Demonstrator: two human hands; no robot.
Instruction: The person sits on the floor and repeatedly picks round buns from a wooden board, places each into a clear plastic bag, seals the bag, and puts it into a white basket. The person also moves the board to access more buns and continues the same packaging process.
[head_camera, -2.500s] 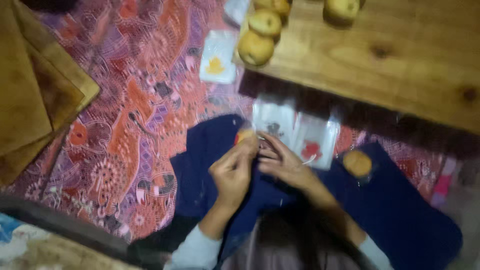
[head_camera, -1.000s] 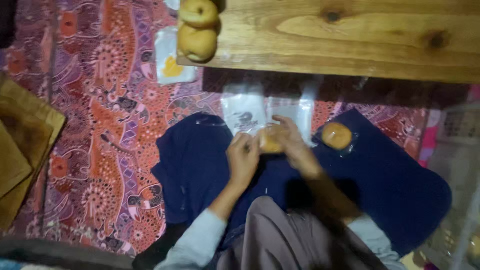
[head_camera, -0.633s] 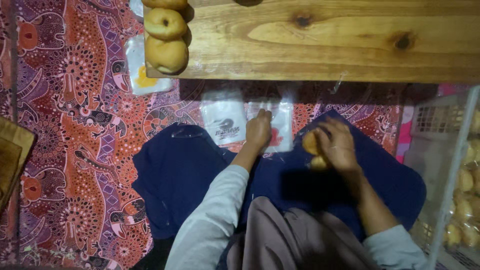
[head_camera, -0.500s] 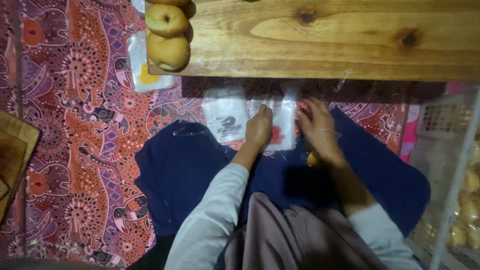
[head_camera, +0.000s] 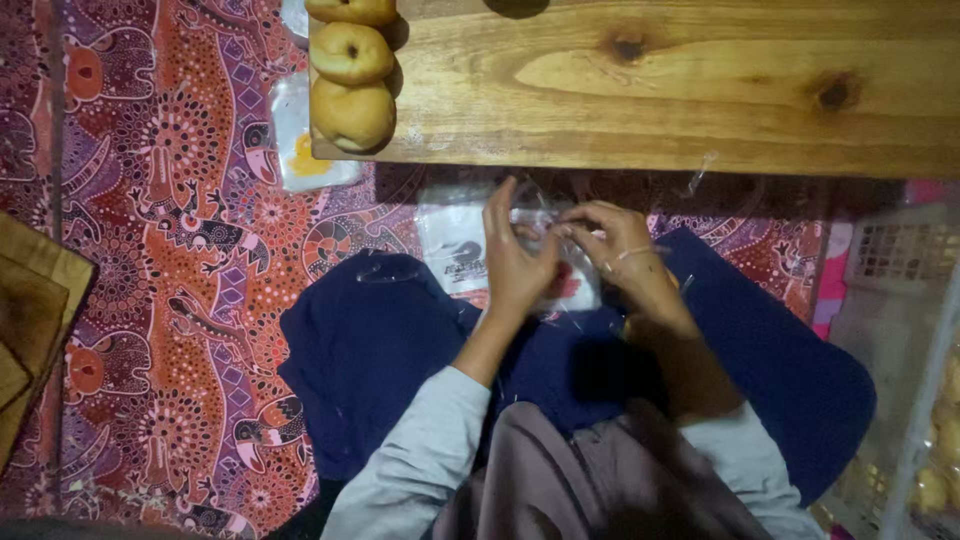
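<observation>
Just below the bench (head_camera: 680, 90), both hands, left hand (head_camera: 515, 265) and right hand (head_camera: 625, 250), pinch a thin, clear plastic bag (head_camera: 545, 225), fingers half-curled.

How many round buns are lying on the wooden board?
3, in a column at the left end of the wooden board: top bun cut by the frame edge, middle bun, bottom bun. More may lie outside the frame.

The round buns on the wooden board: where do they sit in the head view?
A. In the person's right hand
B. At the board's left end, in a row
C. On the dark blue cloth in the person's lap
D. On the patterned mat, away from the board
B: the buns lie lined up at the left end of the wooden board, well above both hands.
</observation>
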